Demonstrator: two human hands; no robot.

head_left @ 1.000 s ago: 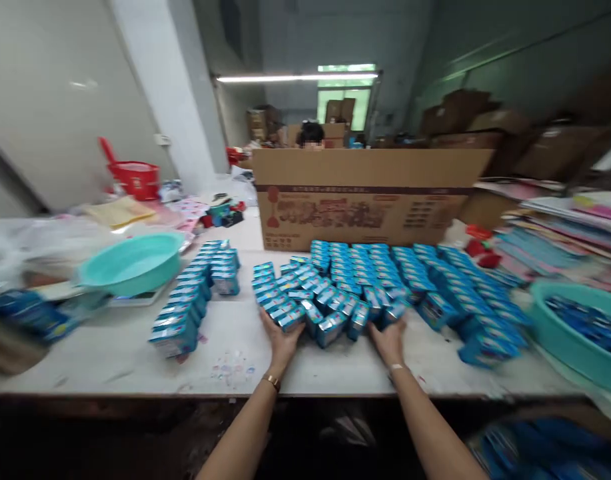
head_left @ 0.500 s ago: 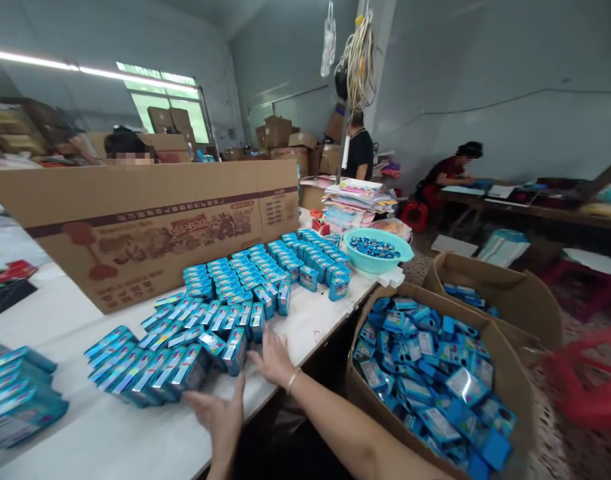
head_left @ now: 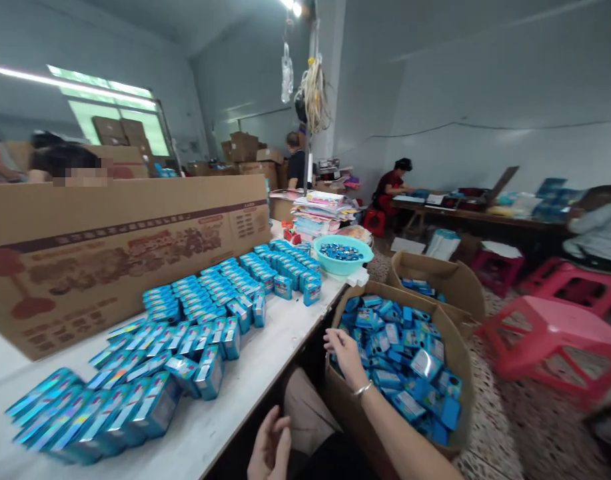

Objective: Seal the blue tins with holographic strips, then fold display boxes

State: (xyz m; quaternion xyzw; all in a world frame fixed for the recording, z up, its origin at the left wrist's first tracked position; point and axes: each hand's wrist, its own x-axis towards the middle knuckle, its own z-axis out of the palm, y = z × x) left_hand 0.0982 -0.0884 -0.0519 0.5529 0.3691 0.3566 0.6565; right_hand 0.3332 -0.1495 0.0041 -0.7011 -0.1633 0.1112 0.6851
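Observation:
My right hand (head_left: 344,353), with a bracelet on the wrist, hovers over the near left rim of a cardboard carton (head_left: 460,360) heaped with small blue boxes (head_left: 410,363). Its fingers are loosely bent and apart, holding nothing that I can see. Low in front of my lap is my left hand (head_left: 271,443), its fingers curled a little and apart, with nothing in it. Rows of upright blue boxes (head_left: 205,293) cover much of the white table (head_left: 270,340) to the left; the nearest group (head_left: 100,413) leans in a slanted row.
A long cardboard box (head_left: 135,240) stands behind the rows. A turquoise basin (head_left: 342,263) of small shiny blue pieces sits at the table's far end, beside stacked papers (head_left: 318,213). Another carton (head_left: 440,273) and red stools (head_left: 560,333) stand right. Other people work farther off.
Both hands have left the boxes on the table. My right hand has moved right to the carton, my left down towards my lap. The view has turned right.

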